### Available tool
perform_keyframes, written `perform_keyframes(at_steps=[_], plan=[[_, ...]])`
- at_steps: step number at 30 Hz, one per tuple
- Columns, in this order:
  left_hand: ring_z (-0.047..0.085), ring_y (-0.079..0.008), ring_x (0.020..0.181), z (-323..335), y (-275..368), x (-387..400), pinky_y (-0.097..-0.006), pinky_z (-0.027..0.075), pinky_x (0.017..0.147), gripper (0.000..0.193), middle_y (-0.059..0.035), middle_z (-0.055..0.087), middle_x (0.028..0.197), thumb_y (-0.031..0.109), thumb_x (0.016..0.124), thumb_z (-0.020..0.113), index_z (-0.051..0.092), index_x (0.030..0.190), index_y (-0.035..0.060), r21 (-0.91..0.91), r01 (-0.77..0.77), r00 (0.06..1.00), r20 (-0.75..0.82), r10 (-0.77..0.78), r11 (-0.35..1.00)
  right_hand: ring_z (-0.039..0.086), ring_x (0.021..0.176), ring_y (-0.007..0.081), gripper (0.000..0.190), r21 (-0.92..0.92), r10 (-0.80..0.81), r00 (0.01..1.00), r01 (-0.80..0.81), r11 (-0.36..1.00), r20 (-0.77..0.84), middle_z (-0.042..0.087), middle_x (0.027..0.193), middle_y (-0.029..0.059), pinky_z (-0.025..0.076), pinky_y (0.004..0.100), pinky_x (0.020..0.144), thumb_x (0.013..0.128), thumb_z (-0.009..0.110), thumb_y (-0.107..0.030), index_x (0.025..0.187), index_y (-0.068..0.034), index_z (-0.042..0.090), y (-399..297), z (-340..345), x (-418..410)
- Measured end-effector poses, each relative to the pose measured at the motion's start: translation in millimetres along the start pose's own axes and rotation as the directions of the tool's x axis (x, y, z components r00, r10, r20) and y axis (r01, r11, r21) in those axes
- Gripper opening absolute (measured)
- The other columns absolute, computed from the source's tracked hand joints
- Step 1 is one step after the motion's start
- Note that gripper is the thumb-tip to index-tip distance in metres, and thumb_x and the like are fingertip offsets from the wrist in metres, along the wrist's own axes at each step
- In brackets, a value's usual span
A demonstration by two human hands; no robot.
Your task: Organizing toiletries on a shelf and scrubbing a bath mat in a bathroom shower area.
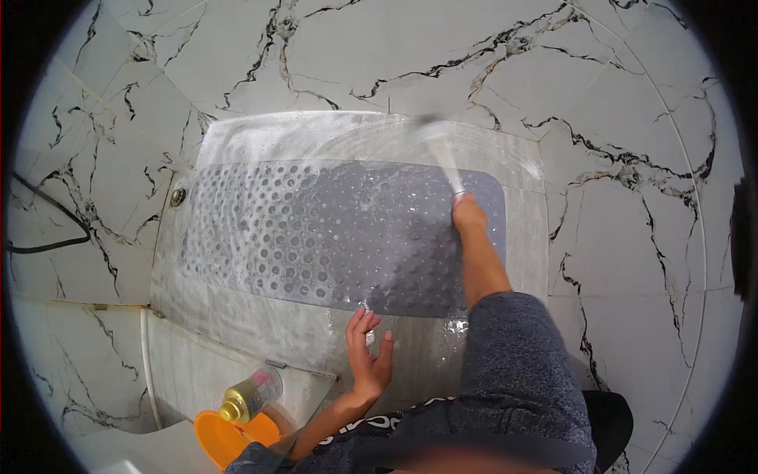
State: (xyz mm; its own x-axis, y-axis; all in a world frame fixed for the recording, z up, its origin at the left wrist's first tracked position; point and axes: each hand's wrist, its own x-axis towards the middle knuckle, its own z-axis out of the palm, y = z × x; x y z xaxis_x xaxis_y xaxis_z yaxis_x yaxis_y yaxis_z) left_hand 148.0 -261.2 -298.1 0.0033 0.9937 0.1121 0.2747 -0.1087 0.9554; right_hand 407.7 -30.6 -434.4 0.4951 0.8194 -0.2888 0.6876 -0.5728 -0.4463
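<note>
My right hand (471, 214) grips the pale handle of a brush-like tool (451, 169) over the mat's upper right part. Motion blurs the tool's dark far end, so its exact kind cannot be told. Beneath lies a grey non-slip bath mat (379, 237) with raised dots and round holes. White suds and water cover its left half; the right half looks wet and mostly bare of foam. My left hand (370, 355) hovers around the mat's lower edge, fingers curved and apart, holding nothing. Whether its fingertips touch the mat cannot be told.
A round metal floor drain (177, 197) sits left of the mat. At lower left, a gold-capped bottle (251, 396) lies tilted by an orange basin (222, 438), near a raised edge (249, 355). A black hose (53, 243) loops far left. Marble-patterned tiles (385, 53) surround the wet floor.
</note>
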Motion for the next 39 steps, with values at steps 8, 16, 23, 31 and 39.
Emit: perform_keyframes(at_steps=[8, 16, 23, 31, 39], plan=[[0.052, -0.0226, 0.100, 1.1, -1.6, 2.9, -0.0320, 0.040, 0.086, 0.044, -0.0170, 0.036, 0.124, -0.003, 0.078, 0.054, 0.039, 0.119, 0.0004, 0.011, 0.007, 0.999, -0.052, -0.007, 1.000, 0.057, 0.090, 0.0351, 0.031, -0.249, -0.255, 0.950, 0.295, 0.922, 0.181, 0.059, 0.094, 0.0226, 0.043, 0.0465, 0.078, 0.087, 0.039, -0.027, 0.101, -0.001, 0.048, 1.6, -11.1, 6.4], [0.047, -0.0218, 0.106, 0.3, -3.9, 2.9, -0.0328, 0.037, 0.090, 0.043, -0.0131, 0.031, 0.128, -0.004, 0.081, 0.050, 0.037, 0.121, 0.0030, -0.015, 0.041, 0.998, -0.039, -0.041, 0.999, 0.058, 0.088, 0.0370, 0.038, -0.200, -0.148, 0.978, 0.176, 0.964, 0.149, 0.059, 0.095, 0.0230, 0.044, 0.0453, 0.076, 0.087, 0.035, -0.034, 0.103, -0.001, 0.048, 44.5, -38.5, 10.4], [0.049, -0.0220, 0.103, -2.0, -3.1, 1.6, -0.0323, 0.038, 0.089, 0.038, -0.0167, 0.033, 0.126, 0.001, 0.081, 0.052, 0.041, 0.117, 0.0005, -0.040, 0.061, 0.997, -0.054, -0.063, 0.997, 0.057, 0.089, 0.0379, 0.040, 0.258, 0.126, 0.982, -0.087, 0.962, -0.139, 0.060, 0.089, 0.0222, 0.044, 0.0468, 0.074, 0.087, 0.035, -0.034, 0.095, 0.000, 0.055, 70.8, -48.8, 19.1], [0.049, -0.0215, 0.103, -0.5, -1.0, 2.7, -0.0318, 0.038, 0.089, 0.034, -0.0165, 0.033, 0.126, 0.003, 0.082, 0.051, 0.043, 0.115, 0.0003, -0.044, 0.062, 0.997, -0.033, -0.063, 0.997, 0.057, 0.090, 0.0355, 0.035, 0.491, 0.525, 0.812, -0.358, 0.794, -0.255, 0.059, 0.095, 0.0212, 0.043, 0.0460, 0.078, 0.087, 0.037, -0.034, 0.104, -0.005, 0.046, 52.7, -61.2, 2.6], [0.047, -0.0220, 0.107, -1.8, -2.8, 1.4, -0.0328, 0.036, 0.092, 0.033, -0.0153, 0.032, 0.128, 0.002, 0.084, 0.049, 0.042, 0.116, 0.0001, -0.027, 0.084, 0.996, 0.022, -0.084, 0.996, 0.058, 0.087, 0.0362, 0.033, 0.033, 0.212, 0.955, -0.210, 0.977, -0.205, 0.059, 0.092, 0.0226, 0.044, 0.0461, 0.076, 0.087, 0.038, -0.028, 0.100, 0.001, 0.047, 71.1, -61.3, 19.8]])
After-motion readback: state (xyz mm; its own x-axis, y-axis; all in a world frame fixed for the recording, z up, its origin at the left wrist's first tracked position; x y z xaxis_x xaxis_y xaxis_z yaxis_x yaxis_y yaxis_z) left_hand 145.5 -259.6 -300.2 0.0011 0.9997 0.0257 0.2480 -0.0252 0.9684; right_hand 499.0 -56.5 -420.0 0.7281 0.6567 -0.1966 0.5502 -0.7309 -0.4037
